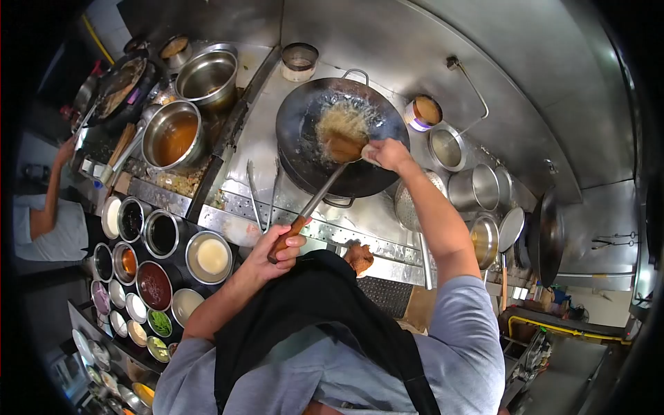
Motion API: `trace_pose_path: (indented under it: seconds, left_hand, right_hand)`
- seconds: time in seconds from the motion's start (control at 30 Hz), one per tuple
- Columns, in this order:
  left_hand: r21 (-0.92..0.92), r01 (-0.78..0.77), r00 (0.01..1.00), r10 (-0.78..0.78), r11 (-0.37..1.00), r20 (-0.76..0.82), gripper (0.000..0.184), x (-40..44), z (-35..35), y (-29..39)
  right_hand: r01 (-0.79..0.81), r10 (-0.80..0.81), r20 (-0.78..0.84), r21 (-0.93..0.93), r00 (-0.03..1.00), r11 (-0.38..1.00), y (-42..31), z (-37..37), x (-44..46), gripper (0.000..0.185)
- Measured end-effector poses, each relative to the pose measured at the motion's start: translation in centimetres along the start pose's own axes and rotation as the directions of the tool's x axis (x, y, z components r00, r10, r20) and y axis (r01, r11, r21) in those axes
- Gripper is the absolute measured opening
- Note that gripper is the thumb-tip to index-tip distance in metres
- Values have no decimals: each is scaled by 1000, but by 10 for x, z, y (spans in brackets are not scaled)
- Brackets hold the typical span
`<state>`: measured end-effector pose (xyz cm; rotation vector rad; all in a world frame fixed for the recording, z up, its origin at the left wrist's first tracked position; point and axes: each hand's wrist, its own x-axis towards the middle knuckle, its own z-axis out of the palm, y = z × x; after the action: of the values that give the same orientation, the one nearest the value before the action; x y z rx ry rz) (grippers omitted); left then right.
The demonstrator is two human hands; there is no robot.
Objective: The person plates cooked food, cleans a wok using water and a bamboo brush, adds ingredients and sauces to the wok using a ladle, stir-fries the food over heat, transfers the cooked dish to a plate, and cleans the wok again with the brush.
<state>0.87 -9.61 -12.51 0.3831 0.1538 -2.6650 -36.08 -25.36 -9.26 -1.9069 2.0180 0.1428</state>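
Note:
My left hand (277, 250) is wrapped round the wooden grip of a long metal ladle (324, 194). The ladle's head reaches into a dark wok (294, 145) on the stove, where it lies among brown, frothy food (340, 128). My right hand (389, 155) is closed over the wok's right side, beside the ladle's head. A small pale thing shows at its fingertips, too hidden to name. Metal tongs (254, 197) lie on the stove's edge, left of the ladle's shaft.
Steel pots, one with amber liquid (174, 140), stand to the left above several containers of sauces and a bowl of cream-coloured liquid (211, 256). A perforated skimmer (417, 204) and steel pots (476, 188) are at right. A co-worker's arm (50, 190) shows far left.

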Motion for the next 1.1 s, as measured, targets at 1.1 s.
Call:
trace_pose_path:
  seconds: [1.1]
  left_hand:
    - [959,269,809,519,93,-277,63,-65,-10,86]
  right_hand:
    - [-166,449,-223,718,865,676,69,74,-72,54]
